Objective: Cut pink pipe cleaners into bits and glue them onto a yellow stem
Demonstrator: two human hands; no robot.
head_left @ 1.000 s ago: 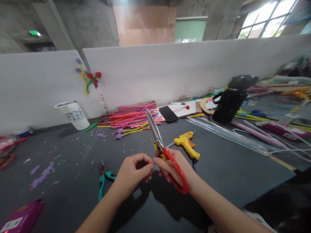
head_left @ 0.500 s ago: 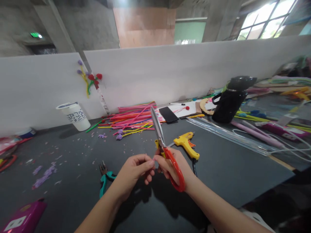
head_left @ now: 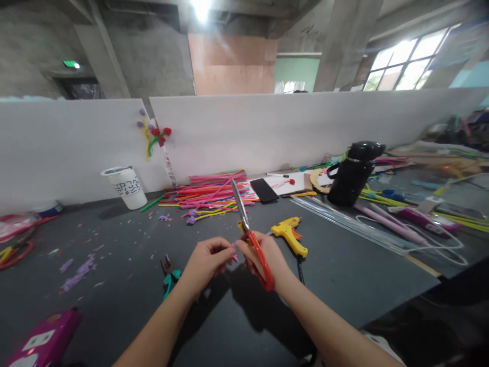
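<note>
My left hand [head_left: 209, 264] is closed, with thumb and forefinger pinching a small pink piece [head_left: 235, 258] whose kind is too small to tell. Close beside it, my right hand [head_left: 267, 257] holds a pair of scissors [head_left: 254, 243] with red handles, blades together and pointing up and away. The right fingertips touch or nearly touch the pink piece. A bit of yellow [head_left: 241, 227] shows behind the scissors at the right fingers; what it is remains unclear. Pliers [head_left: 168, 280] with teal handles lie left of my left forearm, partly hidden by it. Right of my right hand rests a yellow glue gun [head_left: 290, 234].
Pink, red and yellow pipe cleaners [head_left: 210, 193] lie by the white partition [head_left: 267, 132]. Around them are a white cup [head_left: 130, 191], a phone [head_left: 264, 190], a black flask [head_left: 351, 176] and clear sticks [head_left: 344, 224]. Purple scraps [head_left: 78, 275] and a magenta box [head_left: 48, 339] lie left.
The view has tilted up slightly and turned a little left. More of the pink piece now shows below the left fingertips. Both hands stay close together, scissors still in the right.
</note>
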